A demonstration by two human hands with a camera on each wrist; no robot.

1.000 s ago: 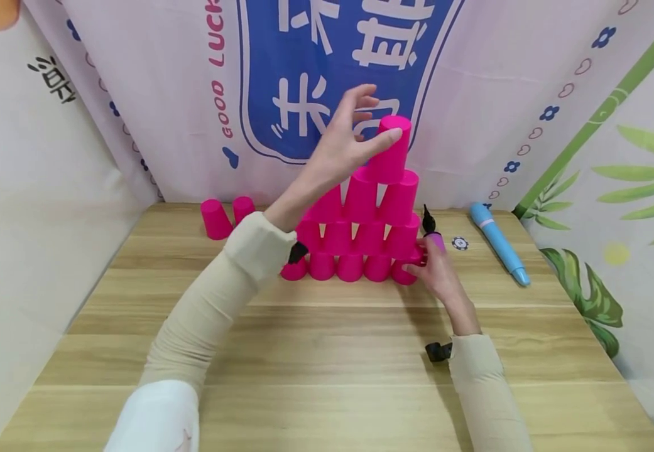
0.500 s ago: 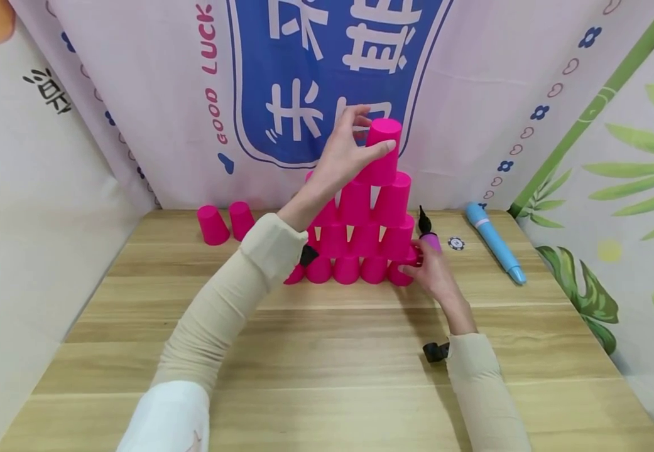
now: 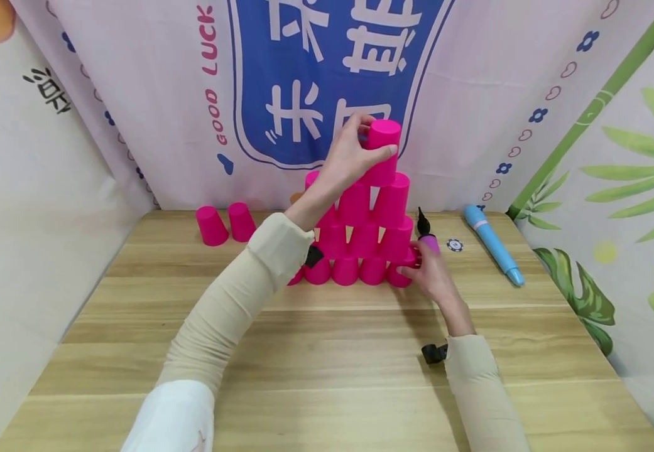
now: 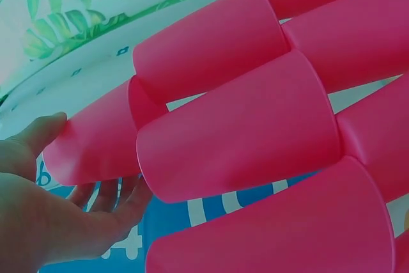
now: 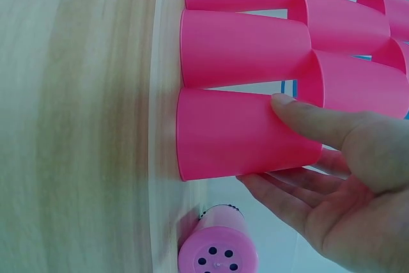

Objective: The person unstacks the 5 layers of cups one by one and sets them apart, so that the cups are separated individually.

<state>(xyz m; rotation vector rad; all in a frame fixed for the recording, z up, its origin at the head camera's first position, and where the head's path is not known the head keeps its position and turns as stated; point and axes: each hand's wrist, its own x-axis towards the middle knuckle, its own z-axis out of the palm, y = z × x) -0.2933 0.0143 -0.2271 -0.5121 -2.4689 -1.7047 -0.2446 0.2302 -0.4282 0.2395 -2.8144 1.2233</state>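
Pink cups [image 3: 355,207] stand upside down in a stepped pyramid at the back of the table. My left hand [image 3: 345,157] holds a pink cup [image 3: 385,132] at the very top, its rim resting over two cups of the row below. In the left wrist view, the thumb lies along one side of that cup [image 4: 96,137] and the fingers curl under the other. My right hand [image 3: 433,274] grips the bottom row's right-end cup [image 5: 236,135], thumb and fingers on opposite sides. My left forearm hides the pyramid's left part in the head view.
Two more pink cups [image 3: 212,226] stand upside down at the back left. Right of the pyramid lie a purple balloon pump [image 3: 428,242] with a black nozzle, a round chip [image 3: 455,245] and a blue pump-like tube [image 3: 493,245]. A printed curtain [image 3: 462,125] hangs behind the table.
My left hand has come down slightly and its raised fingers have closed in around the top cup. The right hand stays on its bottom cup. The head view has shifted a little.
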